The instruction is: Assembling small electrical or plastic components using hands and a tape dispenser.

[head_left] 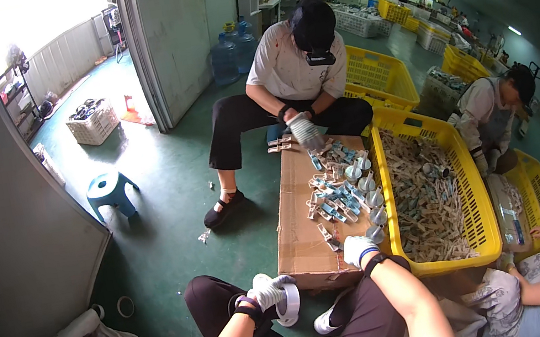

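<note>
Tape roll [288, 304], gripped in the gloved left hand [268, 290] above the lap, could drop; the right hand [359, 249], curled empty at the cardboard box's [300, 235] near edge, might nudge clips [340, 196] off.

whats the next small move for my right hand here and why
Probably close the right hand on the small pale piece beside it at the cardboard box's near edge. That hand rests there empty, while the left hand already holds the white tape roll by the knee.

Blown-out doorway glare upper left, dim vignetted fisheye edges
</note>
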### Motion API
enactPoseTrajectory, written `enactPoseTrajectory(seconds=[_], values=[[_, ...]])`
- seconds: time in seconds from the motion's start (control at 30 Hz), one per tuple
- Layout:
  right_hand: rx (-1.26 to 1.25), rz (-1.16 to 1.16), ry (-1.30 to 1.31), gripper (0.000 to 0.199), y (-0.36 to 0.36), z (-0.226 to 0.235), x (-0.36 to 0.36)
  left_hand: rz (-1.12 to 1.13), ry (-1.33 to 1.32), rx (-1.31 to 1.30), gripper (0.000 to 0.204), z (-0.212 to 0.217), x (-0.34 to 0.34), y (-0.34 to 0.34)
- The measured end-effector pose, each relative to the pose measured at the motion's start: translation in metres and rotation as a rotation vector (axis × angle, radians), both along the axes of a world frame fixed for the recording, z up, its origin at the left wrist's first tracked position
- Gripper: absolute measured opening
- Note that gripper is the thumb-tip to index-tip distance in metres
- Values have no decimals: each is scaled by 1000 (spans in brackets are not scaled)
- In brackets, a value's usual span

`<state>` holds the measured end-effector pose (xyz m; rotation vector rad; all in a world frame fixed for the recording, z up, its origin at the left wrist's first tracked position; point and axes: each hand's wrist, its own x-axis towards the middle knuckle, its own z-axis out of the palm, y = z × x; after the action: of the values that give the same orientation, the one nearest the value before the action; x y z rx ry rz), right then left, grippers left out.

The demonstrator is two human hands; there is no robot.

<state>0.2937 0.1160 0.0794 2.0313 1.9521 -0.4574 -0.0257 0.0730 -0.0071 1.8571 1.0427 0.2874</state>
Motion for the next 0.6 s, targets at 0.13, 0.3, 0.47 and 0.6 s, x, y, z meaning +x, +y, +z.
enactPoseTrajectory(seconds=[0.13, 0.3, 0.47, 0.6], values=[[50, -27, -58, 29, -2, -7, -23, 74, -117, -118, 42, -3, -1, -4], [-31, -36, -32, 35, -1, 0, -21, 140, -104, -107, 39, 10, 2, -14], [-22, -130, 106, 40, 5, 5, 0, 249, -246, -294, 38, 29, 15, -21], [171, -191, 281, 38, -5, 18, -10, 309, -233, -284, 36, 17, 9, -22]])
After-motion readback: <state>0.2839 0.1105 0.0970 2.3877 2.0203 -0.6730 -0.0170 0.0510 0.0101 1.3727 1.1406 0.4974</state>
